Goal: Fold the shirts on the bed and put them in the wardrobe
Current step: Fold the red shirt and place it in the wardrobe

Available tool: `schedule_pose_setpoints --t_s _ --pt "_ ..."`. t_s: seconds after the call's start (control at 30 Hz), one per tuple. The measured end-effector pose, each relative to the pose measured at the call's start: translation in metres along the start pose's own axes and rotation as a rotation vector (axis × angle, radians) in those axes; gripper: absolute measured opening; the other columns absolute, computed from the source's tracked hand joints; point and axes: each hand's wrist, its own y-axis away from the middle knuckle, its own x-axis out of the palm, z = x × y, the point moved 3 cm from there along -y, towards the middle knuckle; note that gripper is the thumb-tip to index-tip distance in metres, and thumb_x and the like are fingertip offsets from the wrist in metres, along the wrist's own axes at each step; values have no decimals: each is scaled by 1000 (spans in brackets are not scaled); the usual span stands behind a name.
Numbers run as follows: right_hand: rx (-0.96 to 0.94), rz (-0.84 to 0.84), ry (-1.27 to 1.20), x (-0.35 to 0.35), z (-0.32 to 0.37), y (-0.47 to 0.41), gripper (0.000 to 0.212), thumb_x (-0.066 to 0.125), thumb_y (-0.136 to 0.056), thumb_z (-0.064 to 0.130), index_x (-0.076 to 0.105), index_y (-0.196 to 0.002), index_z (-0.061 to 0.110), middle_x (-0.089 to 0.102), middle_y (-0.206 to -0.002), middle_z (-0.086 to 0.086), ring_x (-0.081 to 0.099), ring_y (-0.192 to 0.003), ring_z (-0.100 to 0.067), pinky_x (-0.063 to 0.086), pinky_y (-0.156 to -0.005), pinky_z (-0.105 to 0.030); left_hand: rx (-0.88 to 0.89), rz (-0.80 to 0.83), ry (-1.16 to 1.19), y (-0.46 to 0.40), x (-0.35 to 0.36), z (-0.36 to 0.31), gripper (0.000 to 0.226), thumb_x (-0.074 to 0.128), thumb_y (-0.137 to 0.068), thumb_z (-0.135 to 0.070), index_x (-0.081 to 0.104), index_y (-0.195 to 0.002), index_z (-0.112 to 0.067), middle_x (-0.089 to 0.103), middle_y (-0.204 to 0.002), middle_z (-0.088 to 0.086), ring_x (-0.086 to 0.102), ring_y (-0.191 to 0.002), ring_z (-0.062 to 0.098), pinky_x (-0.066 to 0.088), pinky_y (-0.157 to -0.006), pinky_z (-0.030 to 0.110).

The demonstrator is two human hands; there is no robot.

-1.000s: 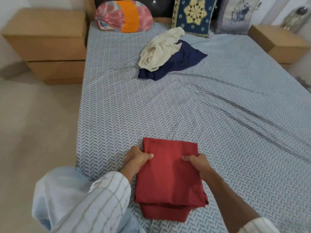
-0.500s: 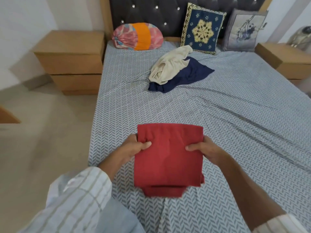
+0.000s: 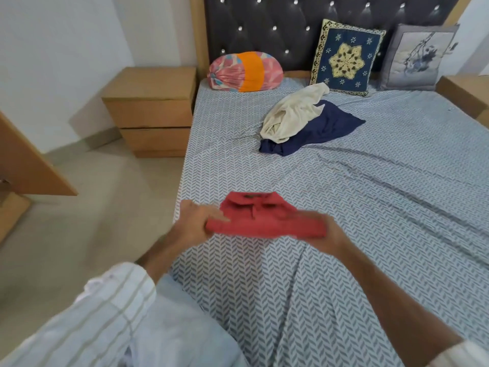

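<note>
Where a label might have been read, at the dark strip inside the collar of the red shirt (image 3: 264,218), the cloth was too blurred to show any writing, and nothing else in the room carried letters that could be made out. Both hands held that folded shirt above the near part of the bed (image 3: 397,207), collar side up and facing away from the person. The left hand (image 3: 197,223) gripped the shirt's left edge, thumb lying over the top of the fabric and fingers curled beneath. The right hand (image 3: 326,233) gripped the right edge, mostly under the fold; it was smeared by motion, so how its fingers lay could not be told beyond that they closed on the cloth. A striped white sleeve (image 3: 105,300) covered the left forearm.

Farther up the patterned sheet lay the other garments, unfolded: a cream shirt (image 3: 291,115) heaped on top of a navy shirt (image 3: 317,131), the two touching, well apart from the red one. Against the dark tufted headboard (image 3: 291,30) stood a blue embroidered cushion (image 3: 346,59) and a grey cushion (image 3: 418,56), with a pink and orange bolster (image 3: 246,71) lying near the left corner. A wooden bedside cabinet (image 3: 150,109) stood just beside the bed on the left, and a slanted wooden panel (image 3: 29,165) showed at the left edge.
</note>
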Motion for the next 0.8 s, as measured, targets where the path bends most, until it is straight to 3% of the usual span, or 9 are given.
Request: schedule_pose_setpoints --t_s 0.13,0.23,0.3,0.37,0.47,0.57,0.63,0.73,0.8 --pt "-187 144 226 53 -76 53 48 79 -71 34 70 -117 41 69 -122 16 60 -118 0 51 -94 -38 56 36 -182 47 60 39 36 76 -79 -14 65 -103 -39 66 -100 -35 63 -112 11 36 -107 37" --pt "-261 211 373 71 -103 74 49 78 -73 48 66 -121 47 59 -137 20 48 -135 -10 48 -103 -45 316 5 -316 64 97 64 38 53 -81 -12 64 -116 -22 67 -116 -26 55 -116 -5 26 -112 23" --pt "-269 271 517 75 -98 82 53 72 -76 51 60 -128 49 46 -150 16 36 -144 -14 41 -106 -45 317 159 -253 60 105 82 47 44 -70 -16 73 -104 -33 70 -115 -19 54 -117 1 19 -104 27" --pt "-268 355 691 75 -97 91 59 64 -82 43 49 -139 47 26 -161 11 17 -151 -12 26 -111 -38 269 242 -285 64 102 80 46 46 -64 -22 77 -93 -38 72 -112 -17 60 -113 4 25 -91 28" --pt "-197 295 820 63 -98 108 93 62 -73 11 28 -152 44 3 -165 6 0 -152 -9 13 -115 -32 281 135 -313 74 99 69 54 42 -67 -16 77 -105 -30 65 -129 -5 55 -126 14 28 -107 26" --pt "60 -33 537 58 -87 121 74 44 -74 6 48 -144 28 41 -154 -4 41 -138 -14 39 -108 -36 18 -64 -91 73 96 69 38 58 -80 -6 70 -115 -13 66 -114 6 61 -106 21 40 -102 22" --pt "333 -227 237 62 -70 130 35 53 -91 15 61 -124 22 69 -118 -2 65 -101 -10 52 -83 -28 -216 -60 -8 74 98 68 33 72 -82 -20 62 -113 -16 66 -102 2 62 -93 17 49 -88 27" --pt "673 -175 -12 77 -63 139 30 78 -81 43 64 -96 21 71 -85 1 68 -77 -12 47 -63 -24 -468 54 158 76 106 71 47 83 -70 -33 56 -105 -19 66 -102 0 63 -94 19 53 -86 32" --pt "752 -165 -74 86 -66 145 32 84 -76 38 69 -86 12 70 -75 3 65 -69 -11 45 -59 -23 -551 79 229 79 110 70 55 86 -61 -33 54 -103 -21 64 -104 1 63 -97 21 54 -89 39"
